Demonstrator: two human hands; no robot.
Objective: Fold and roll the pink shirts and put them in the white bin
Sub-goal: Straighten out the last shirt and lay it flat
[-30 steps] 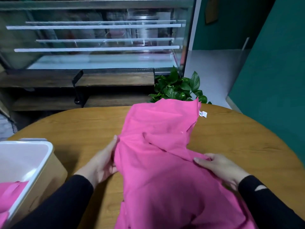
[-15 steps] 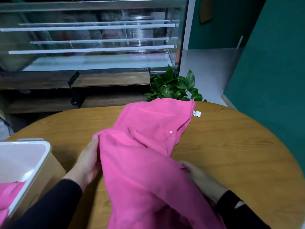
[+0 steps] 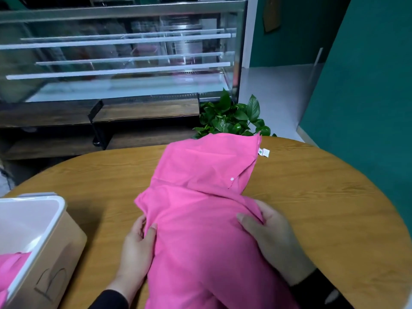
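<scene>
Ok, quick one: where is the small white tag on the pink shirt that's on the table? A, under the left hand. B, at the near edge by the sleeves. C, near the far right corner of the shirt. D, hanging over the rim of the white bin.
C: the white tag sticks out at the far right corner of the pink shirt, well away from both hands and the bin.
</scene>
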